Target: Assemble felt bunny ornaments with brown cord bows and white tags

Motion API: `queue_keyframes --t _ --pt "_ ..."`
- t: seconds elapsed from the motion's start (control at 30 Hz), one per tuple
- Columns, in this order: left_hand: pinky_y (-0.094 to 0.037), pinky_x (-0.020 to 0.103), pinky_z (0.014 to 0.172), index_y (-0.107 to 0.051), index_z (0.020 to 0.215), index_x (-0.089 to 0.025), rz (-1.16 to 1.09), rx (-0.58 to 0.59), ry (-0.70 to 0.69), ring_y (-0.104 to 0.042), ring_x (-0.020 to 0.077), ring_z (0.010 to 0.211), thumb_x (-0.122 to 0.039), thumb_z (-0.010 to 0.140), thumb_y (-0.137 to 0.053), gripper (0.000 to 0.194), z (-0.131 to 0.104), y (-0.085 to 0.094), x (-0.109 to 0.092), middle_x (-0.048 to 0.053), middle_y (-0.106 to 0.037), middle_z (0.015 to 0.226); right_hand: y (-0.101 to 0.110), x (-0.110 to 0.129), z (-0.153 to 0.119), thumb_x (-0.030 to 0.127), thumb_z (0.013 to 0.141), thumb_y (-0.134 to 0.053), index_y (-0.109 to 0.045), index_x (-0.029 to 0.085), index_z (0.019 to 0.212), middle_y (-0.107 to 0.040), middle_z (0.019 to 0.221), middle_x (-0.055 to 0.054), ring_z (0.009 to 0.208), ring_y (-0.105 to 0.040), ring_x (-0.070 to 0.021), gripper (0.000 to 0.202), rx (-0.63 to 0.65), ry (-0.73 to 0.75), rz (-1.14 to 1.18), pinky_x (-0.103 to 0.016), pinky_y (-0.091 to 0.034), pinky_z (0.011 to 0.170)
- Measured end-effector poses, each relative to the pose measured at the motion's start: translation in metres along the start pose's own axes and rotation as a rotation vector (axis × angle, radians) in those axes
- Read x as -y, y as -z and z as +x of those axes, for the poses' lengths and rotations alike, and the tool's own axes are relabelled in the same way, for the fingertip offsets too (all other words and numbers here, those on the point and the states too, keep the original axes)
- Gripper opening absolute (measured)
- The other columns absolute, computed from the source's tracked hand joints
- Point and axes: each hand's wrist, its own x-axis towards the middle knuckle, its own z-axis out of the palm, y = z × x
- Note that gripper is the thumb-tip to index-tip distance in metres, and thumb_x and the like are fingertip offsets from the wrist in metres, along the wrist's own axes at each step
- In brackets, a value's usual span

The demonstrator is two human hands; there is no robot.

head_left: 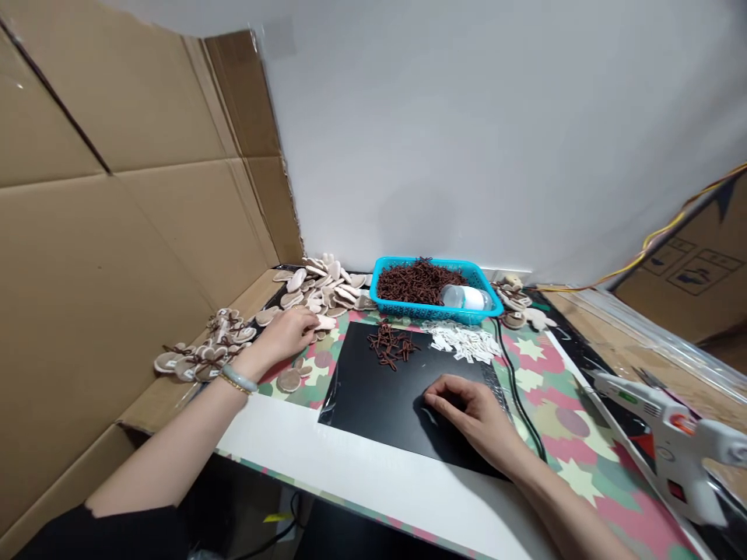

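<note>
My left hand (290, 333) is closed at the near edge of a pile of beige and pale pink felt pieces (332, 284), its fingertips pinching a pale pink piece (325, 322). Just below it lies a single round felt piece with ears (290, 379). My right hand (467, 406) rests on the black mat (373, 397), thumb and index finger pressed together; whatever they hold, if anything, is too small to make out. Brown knotted cords (391, 346) lie loose at the back of the mat, beside white tags (467, 343).
Behind the mat stands a blue basket (377, 288) with brown cords and a clear bottle (465, 298). A white glue gun (665, 435) is at the right, near a black cable (517, 389). More felt pieces with cords (210, 350) lie far left. Cardboard (145, 194) walls the left side.
</note>
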Motion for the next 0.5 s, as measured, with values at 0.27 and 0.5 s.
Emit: queue_keyframes --t 0.27,0.5 --pt "-0.051 0.036 0.089 -0.072 0.100 -0.018 -0.105 -0.281 0.039 -0.067 0.0218 0.095 -0.012 0.084 -0.054 0.025 0.002 0.013 -0.040 0.009 -0.075 0.102 0.005 0.011 -0.007 0.037 0.095 -0.055 -0.066 0.020 0.088 -0.067 0.082 -0.004 0.073 -0.060 -0.0179 0.021 -0.097 0.156 -0.084 -0.028 -0.046 0.065" --pt "-0.054 0.029 0.066 -0.074 0.092 -0.015 -0.911 0.067 0.267 -0.070 0.0206 0.076 -0.025 0.077 -0.068 0.018 0.004 -0.023 -0.149 0.008 -0.076 0.087 0.022 0.021 -0.021 0.025 0.096 -0.055 -0.064 0.021 0.100 -0.064 0.097 -0.009 0.085 -0.060 -0.0208 0.011 -0.264 0.469 -0.247 -0.034 -0.050 0.074"
